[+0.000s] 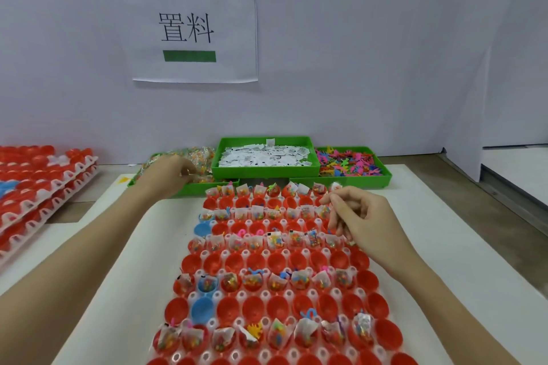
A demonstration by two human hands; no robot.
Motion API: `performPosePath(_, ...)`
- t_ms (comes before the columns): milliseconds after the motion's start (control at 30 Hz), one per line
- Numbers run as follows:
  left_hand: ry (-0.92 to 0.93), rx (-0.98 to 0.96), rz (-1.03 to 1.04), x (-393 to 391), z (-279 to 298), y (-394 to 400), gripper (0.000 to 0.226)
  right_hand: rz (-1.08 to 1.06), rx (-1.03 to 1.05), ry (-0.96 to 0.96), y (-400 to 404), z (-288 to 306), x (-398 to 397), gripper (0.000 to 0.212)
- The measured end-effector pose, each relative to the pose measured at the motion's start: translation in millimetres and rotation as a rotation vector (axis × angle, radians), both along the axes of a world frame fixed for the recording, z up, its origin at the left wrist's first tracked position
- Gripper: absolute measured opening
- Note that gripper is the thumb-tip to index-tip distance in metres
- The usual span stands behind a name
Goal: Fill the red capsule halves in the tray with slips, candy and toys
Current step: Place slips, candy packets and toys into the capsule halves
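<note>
A person's two bare forearms reach over a white tray (318,221) packed with rows of red capsule halves (234,262) on a white mat. The rows alternate: some halves hold small clear packets of coloured candy, folded paper slips and bright little toys, while the rows between them sit mostly bare. A few blue capsule halves (202,311) stand among the red ones along the tray's left side. The left hand (169,175) stretches forward and left into a green bin of candy packets (189,161), its fingers curled down into the pile; whether it actually grasps a packet cannot be told. The right hand (360,216) hovers over the tray's far right part, its fingers bent and drawn together; whether they pinch anything cannot be made out. Behind the tray, a middle green bin of white paper slips (265,157) sits raised above its neighbours, and a right green bin of multicoloured plastic toys (347,164) lies beside it. At far left, a stack of white trays with red capsules (44,184) rests on the table. A paper sign (192,27) with printed characters hangs on the pale wall behind.
</note>
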State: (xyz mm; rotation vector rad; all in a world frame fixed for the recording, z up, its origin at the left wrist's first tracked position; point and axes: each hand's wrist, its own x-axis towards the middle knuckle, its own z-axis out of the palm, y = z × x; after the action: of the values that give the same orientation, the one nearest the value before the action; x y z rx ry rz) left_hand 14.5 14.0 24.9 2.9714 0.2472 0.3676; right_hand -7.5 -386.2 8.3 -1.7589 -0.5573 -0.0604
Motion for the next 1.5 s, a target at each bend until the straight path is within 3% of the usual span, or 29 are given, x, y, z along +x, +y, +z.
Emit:
performPosePath(233,-0.044,-0.025,0.05,-0.7,7.8,-10.5,0.004,-0.027,-0.022,-0.024,-2.1,-1.1,-4.0,0.022)
performPosePath(367,-0.145,-0.033,0.077,-8.6,9.2,-7.9,0.009,-0.037,-0.023,-0.021,-5.6,0.6,-5.1,0.022)
performPosePath(567,-0.404,-0.277,0.132,-24.4,4.3,-4.9,0.006,-0.091,-0.049,-0.073,-5.5,1.8,-6.0,0.022)
performPosePath(700,-0.645,-0.578,0.15,-50.7,-1.5,-32.0,0.009,-0.158,-0.263,-0.25,8.7,6.6,5.4,0.019)
performPosePath(833,-0.611,-0.934,-0.005,-98.2,-18.8,-77.4,0.007,-0.119,-0.568,-0.424,31.3,16.2,42.9,0.031)
performPosePath(933,-0.568,-0.998,-0.075,-126.1,-32.4,-101.9,0.004,-0.095,-0.797,-0.417,52.6,25.9,83.0,0.044)
performPosePath(1033,-0.595,-0.926,-0.119,-132.1,-34.3,-111.7,0.006,-0.047,-0.979,-0.316,69.2,35.0,116.6,0.063)
performPosePath(1167,-0.6,-0.911,-0.203,-129.2,-30.0,-112.9,0.008,-0.01,-1.087,-0.279,90.1,42.2,143.3,0.044)
performPosePath(1300,-0.616,-0.929,-0.226,-131.7,-31.4,-105.9,0.011,-0.005,-1.034,-0.183,102.3,44.7,155.6,0.044)
performPosePath(1433,-0.662,-0.907,-0.222,-132.7,-30.8,-100.1,0.01,0.009,-0.954,-0.072,105.6,46.4,165.5,0.006)
performPosePath(1500,-0.68,-0.89,-0.219,-132.8,-29.6,-98.7,0.01,0.025,-0.934,-0.052,106.4,45.4,168.5,0.007)
